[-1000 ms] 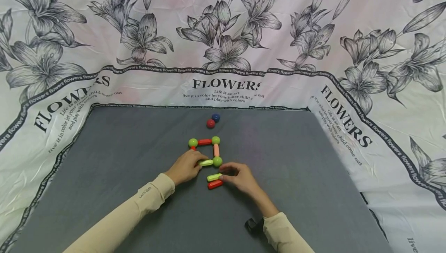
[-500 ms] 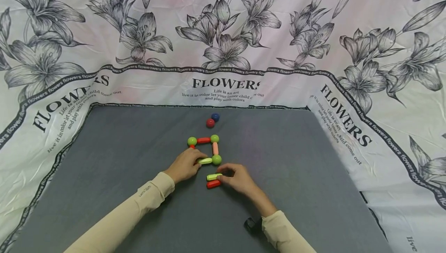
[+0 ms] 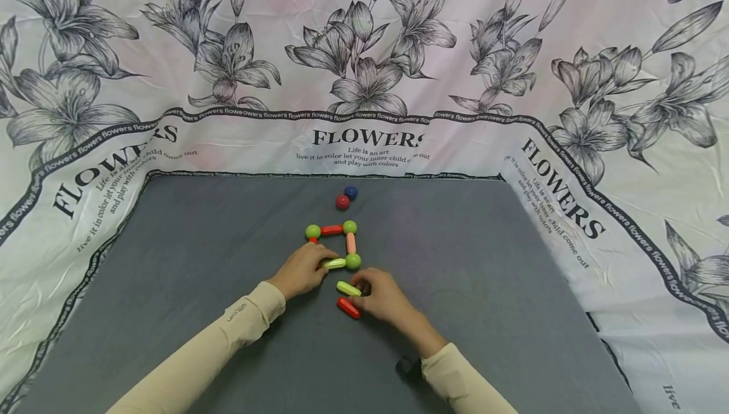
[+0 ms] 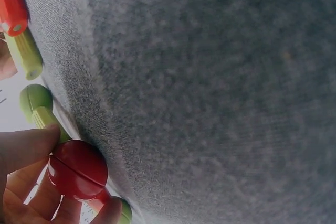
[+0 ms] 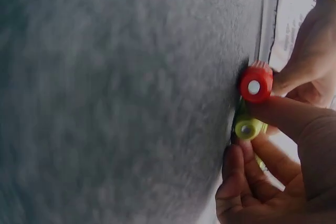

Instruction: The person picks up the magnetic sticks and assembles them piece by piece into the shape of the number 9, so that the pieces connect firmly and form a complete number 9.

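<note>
A four-sided frame of rods and balls lies on the grey table, with green balls (image 3: pixel 350 227) at three visible corners, a red rod (image 3: pixel 332 230) at the back and a pink rod (image 3: pixel 350 243) on the right. My left hand (image 3: pixel 300 269) grips its near left corner; in the left wrist view, the fingers hold a dark red ball (image 4: pixel 77 170) joined to a yellow-green rod (image 3: pixel 335 263). My right hand (image 3: pixel 383 297) pinches a loose yellow-green rod (image 3: pixel 348 288) between thumb and fingers. Beside it, near the thumb, lies a loose red rod (image 3: pixel 348 307).
Behind the frame, a red ball (image 3: pixel 342 202) and a blue ball (image 3: pixel 350 193) sit close together. A flower-printed cloth (image 3: pixel 364 148) rises along the back and sides of the table. A black object (image 3: pixel 407 368) is beside the right sleeve.
The loose yellow-green and red rods have turned, their right ends now nearer the front edge, and a gap has opened between them. My right hand has shifted slightly left; my left hand keeps its grip.
</note>
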Tool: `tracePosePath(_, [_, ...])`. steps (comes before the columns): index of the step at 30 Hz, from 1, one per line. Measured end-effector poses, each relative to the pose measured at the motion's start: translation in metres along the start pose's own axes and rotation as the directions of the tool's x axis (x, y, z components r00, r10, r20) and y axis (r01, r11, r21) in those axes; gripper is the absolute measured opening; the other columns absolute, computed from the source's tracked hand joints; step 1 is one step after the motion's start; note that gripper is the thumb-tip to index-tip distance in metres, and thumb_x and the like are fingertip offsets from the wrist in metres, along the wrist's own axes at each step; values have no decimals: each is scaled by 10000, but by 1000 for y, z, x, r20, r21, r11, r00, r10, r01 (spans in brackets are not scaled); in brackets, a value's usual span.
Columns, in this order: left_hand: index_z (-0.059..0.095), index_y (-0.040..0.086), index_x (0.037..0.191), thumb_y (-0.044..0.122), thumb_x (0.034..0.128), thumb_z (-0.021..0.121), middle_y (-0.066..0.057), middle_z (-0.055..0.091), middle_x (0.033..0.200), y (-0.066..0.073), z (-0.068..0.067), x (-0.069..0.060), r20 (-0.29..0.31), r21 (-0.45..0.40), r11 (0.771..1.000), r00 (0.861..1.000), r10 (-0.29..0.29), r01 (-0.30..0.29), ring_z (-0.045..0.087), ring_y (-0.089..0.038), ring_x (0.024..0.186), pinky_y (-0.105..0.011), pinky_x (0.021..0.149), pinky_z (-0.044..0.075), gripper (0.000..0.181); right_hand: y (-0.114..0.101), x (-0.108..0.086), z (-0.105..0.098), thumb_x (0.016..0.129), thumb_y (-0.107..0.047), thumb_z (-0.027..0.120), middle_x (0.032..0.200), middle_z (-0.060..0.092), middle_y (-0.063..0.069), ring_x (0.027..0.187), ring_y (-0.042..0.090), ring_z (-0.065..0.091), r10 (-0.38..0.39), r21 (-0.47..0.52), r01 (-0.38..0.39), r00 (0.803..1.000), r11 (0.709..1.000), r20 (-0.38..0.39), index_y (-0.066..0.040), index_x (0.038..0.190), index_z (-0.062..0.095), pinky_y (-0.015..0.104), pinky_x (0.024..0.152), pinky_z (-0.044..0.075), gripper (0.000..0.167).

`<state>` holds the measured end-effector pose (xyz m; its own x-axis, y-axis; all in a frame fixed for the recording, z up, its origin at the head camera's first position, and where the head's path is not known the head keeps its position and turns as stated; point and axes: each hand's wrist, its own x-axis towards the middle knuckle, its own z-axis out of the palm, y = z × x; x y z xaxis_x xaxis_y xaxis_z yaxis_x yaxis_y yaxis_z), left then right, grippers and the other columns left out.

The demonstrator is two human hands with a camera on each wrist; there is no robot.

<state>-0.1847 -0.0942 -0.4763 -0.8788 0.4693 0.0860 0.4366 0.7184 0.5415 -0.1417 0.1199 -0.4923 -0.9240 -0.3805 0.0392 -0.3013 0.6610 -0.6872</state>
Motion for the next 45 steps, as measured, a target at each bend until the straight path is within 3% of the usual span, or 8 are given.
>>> tracePosePath(7, [746, 66, 1153, 9, 874, 720, -64, 743, 1077, -1, 4, 2, -25, 10, 1000, 1000, 5, -5, 649, -236, 1027, -423, 960, 532, 285, -6, -4, 3, 815, -115, 767, 813, 650, 46, 677, 75, 519, 84, -15, -86, 993, 996, -78, -37, 967, 728, 193, 585, 436, 175])
tracePosePath(14, [743, 80, 1176, 12, 888, 712, -54, 740, 1092, -2, 5, 5, -15, 9, 1000, 1000, -22, 22, 644, -223, 1026, -413, 971, 529, 298, -8, -7, 0, 808, -117, 750, 791, 667, 42, 655, 73, 533, 199, 50, -193, 956, 980, -214, -23, 967, 734, 194, 567, 445, 186])
tracePosePath(21, [744, 74, 1168, -3, 882, 709, -56, 742, 1084, -1, 5, 5, -17, 7, 1000, 999, -27, 28, 642, -227, 1024, -413, 978, 527, 298, -5, -7, -1, 840, -126, 742, 796, 675, 57, 649, 86, 532, 232, 92, -215, 932, 972, -279, -14, 987, 735, 204, 555, 452, 184])
tracePosePath(33, [744, 72, 1162, 5, 876, 717, -66, 742, 1092, 1, 4, 4, -25, 10, 1000, 1000, -19, 19, 647, -241, 1039, -418, 972, 527, 296, -4, -5, 0, 824, -137, 766, 775, 671, 54, 642, 70, 525, 225, 80, -211, 928, 974, -298, -18, 944, 729, 191, 565, 441, 173])
tracePosePath(45, [743, 80, 1171, 0, 884, 706, -59, 740, 1099, 1, 4, 3, -14, 15, 999, 999, -31, 32, 645, -235, 1048, -415, 982, 526, 300, -14, -5, 6, 852, -173, 773, 763, 654, 53, 616, 75, 515, 249, 129, -222, 937, 966, -244, 5, 1031, 688, 190, 530, 419, 266])
